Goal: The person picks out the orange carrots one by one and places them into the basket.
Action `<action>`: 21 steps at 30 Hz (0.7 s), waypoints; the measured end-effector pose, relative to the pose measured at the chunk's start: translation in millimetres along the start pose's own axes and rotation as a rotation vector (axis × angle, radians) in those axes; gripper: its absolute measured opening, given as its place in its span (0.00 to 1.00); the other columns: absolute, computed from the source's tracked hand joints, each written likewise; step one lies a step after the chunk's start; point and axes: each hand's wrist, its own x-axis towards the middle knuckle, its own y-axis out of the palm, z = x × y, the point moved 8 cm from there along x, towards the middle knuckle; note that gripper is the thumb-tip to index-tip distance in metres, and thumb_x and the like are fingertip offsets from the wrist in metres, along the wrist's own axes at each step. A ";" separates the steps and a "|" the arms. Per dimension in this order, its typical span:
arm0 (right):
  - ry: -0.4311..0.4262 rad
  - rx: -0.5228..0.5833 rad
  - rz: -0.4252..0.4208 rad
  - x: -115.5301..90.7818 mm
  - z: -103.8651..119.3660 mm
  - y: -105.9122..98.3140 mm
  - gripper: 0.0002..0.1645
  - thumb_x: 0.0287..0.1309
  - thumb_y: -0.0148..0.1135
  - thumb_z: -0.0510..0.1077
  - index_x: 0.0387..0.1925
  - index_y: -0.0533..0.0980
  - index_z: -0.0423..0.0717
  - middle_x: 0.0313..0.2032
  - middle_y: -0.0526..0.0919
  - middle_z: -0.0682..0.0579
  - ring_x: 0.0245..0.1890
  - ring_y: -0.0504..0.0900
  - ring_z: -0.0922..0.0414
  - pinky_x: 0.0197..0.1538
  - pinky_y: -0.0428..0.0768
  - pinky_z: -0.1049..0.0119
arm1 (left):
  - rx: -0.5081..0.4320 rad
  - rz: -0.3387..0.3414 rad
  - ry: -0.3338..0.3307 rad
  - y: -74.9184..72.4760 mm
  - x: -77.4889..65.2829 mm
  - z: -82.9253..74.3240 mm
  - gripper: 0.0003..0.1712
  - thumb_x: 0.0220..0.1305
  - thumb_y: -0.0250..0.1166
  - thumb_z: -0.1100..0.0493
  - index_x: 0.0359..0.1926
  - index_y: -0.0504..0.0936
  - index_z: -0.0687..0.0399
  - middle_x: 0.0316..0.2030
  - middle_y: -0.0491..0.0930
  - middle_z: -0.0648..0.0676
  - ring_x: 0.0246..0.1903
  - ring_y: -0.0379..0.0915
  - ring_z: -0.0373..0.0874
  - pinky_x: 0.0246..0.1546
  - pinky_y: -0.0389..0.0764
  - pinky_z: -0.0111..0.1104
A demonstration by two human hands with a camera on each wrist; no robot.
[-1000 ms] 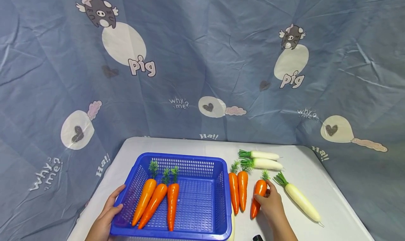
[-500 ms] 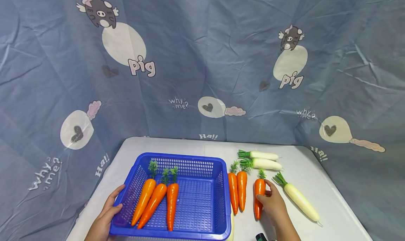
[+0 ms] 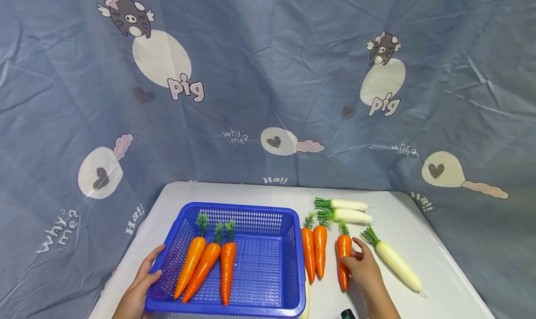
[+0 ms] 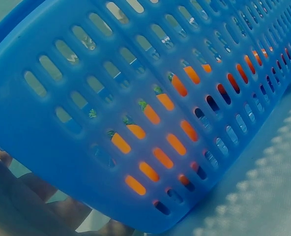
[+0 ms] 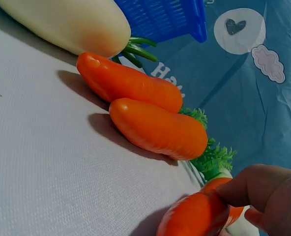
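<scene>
Right at the bottom edge there's a dark bit of something (image 3: 347, 314), too cut off to make out. Left hand (image 3: 139, 285) is on the side of a blue basket (image 3: 226, 308), thumb and index finger spread apart against the rim; the other fingers are mostly hidden in the head view. A fat white radish (image 5: 76, 24) is squeezed in just beside the basket's right wall, mostly hidden from above. Three carrots (image 3: 228, 275) lie inside on the basket's left half, leafy ends pointing away.

Right hand (image 3: 364, 267) has a loose pinch on the held carrot (image 3: 344, 282), thumb on top, other fingers bent along its right side. That carrot lies on the white counter (image 3: 431, 272), between a side-by-side carrot pair (image 3: 320, 251) near the basket and a slanted radish (image 3: 398, 265) over to the right. Further back, two smaller radishes (image 3: 351, 215) lie crosswise, then a blue pig-print curtain (image 3: 234, 77).
</scene>
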 end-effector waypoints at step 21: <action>0.029 0.299 0.030 -7.5 3.1 4.0 0.41 0.66 0.61 0.31 0.76 0.57 0.33 0.44 0.78 0.45 0.36 0.80 0.60 0.37 0.82 0.69 | 0.019 -0.092 -0.027 -1.4 -0.9 1.9 0.33 0.86 0.37 0.58 0.82 0.39 0.31 0.64 0.71 0.29 0.63 0.75 0.33 0.60 0.82 0.39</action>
